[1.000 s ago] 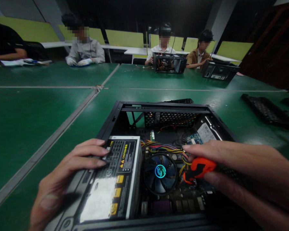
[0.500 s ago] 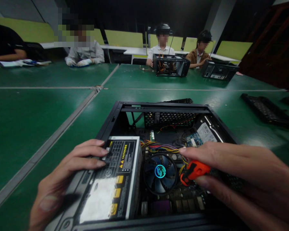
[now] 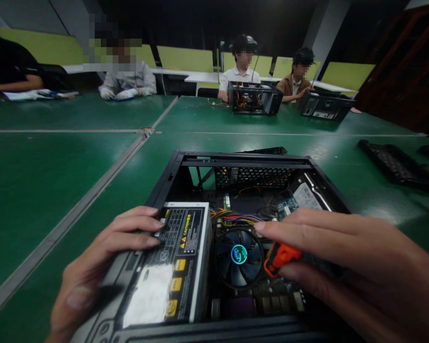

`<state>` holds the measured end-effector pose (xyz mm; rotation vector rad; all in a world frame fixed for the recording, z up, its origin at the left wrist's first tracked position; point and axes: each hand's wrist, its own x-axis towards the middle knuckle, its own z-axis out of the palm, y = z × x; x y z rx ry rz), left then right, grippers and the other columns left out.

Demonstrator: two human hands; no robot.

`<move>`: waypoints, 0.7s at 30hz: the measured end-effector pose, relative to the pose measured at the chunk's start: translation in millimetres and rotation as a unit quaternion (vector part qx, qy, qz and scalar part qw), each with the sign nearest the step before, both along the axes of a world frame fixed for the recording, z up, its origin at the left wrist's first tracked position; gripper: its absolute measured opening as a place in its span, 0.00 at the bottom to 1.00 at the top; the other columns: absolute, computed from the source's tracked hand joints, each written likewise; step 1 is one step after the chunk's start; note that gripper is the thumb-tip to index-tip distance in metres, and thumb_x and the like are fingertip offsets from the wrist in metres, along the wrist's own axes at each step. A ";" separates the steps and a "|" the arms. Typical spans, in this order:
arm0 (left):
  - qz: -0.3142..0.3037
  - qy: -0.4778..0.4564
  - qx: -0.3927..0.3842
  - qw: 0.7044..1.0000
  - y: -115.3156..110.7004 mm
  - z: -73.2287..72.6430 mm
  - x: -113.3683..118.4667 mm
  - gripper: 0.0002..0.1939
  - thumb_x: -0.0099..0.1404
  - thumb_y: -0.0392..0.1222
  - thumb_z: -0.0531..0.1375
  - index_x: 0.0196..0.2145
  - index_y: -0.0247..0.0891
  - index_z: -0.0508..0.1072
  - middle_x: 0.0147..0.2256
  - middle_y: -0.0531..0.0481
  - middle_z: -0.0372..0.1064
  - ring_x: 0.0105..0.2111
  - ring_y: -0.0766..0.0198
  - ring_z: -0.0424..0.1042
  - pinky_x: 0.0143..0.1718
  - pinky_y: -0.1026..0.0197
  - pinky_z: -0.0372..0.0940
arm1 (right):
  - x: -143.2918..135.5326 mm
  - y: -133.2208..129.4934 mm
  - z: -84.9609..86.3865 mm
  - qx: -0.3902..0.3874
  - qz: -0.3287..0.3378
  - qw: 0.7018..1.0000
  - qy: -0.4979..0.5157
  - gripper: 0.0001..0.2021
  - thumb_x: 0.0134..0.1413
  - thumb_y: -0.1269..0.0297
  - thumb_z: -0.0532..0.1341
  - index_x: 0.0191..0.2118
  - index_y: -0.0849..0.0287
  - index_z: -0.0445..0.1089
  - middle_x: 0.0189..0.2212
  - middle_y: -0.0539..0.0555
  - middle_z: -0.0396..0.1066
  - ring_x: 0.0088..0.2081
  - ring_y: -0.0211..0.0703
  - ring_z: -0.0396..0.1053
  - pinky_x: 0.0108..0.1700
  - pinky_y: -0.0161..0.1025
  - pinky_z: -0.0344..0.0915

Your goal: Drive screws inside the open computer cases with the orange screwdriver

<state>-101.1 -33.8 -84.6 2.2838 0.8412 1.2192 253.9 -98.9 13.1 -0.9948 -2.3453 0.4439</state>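
Observation:
In front of me lies an open black computer case (image 3: pixel 160 183), its inside facing up. My left hand (image 3: pixel 107 252) grips its left side, fingertips on the labelled power supply (image 3: pixel 186 243) and thumb against the outer panel. An orange-and-black screwdriver (image 3: pixel 281 258) is pinched between the thumb and fingers of my right hand (image 3: pixel 346 252), over the right part of the board; its shaft and tip are hidden. Just left of it sits the round black cooling fan (image 3: pixel 239 257). Coloured cables (image 3: pixel 238 218) run behind the fan, and a memory stick (image 3: pixel 227 202) stands beyond them.
A labelled drive (image 3: pixel 305 196) sits at the case's right side. Black panels lie on the green table (image 3: pixel 57 190), one (image 3: pixel 396 164) at right. Across the table, several people sit, two behind other computer cases (image 3: pixel 255 97). A grey seam crosses the tabletop.
My right hand and the screwdriver have shifted left, closer to the fan. My left hand has moved slightly right, still on the power supply and case.

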 end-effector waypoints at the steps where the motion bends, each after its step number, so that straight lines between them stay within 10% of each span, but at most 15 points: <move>1: -0.014 -0.014 -0.004 1.000 -0.1 0.0 1.2 0.26 0.69 0.63 0.42 0.46 0.51 0.74 0.47 0.51 0.70 0.54 0.51 0.63 0.62 0.51 0.53 | -2.0 -0.6 1.4 0.007 -0.032 0.999 0.015 0.21 0.62 0.65 0.61 0.60 0.49 0.66 0.49 0.53 0.75 0.45 0.48 0.75 0.43 0.37 0.76; 4: -0.024 -0.025 -0.027 0.999 -1.4 0.6 3.0 0.26 0.68 0.65 0.45 0.46 0.51 0.74 0.47 0.52 0.70 0.55 0.51 0.62 0.63 0.53 0.51 | -12.3 1.1 7.6 0.043 -0.106 0.992 0.054 0.18 0.62 0.65 0.61 0.58 0.50 0.68 0.50 0.53 0.73 0.50 0.51 0.72 0.49 0.40 0.74; 10: -0.027 -0.038 -0.035 0.998 -3.1 -0.3 3.1 0.26 0.68 0.64 0.47 0.46 0.48 0.75 0.47 0.51 0.70 0.55 0.50 0.61 0.64 0.51 0.49 | -39.6 26.0 18.3 -0.030 0.071 0.997 0.010 0.12 0.65 0.71 0.55 0.50 0.58 0.70 0.43 0.56 0.74 0.46 0.45 0.73 0.49 0.37 0.71; 21: -0.053 0.002 -0.024 0.998 -1.6 6.0 0.2 0.28 0.69 0.65 0.45 0.48 0.45 0.74 0.49 0.50 0.70 0.56 0.51 0.61 0.63 0.52 0.51 | -47.8 27.7 2.9 -0.061 0.078 0.995 -0.017 0.09 0.65 0.71 0.54 0.47 0.60 0.68 0.42 0.56 0.72 0.43 0.42 0.71 0.45 0.34 0.70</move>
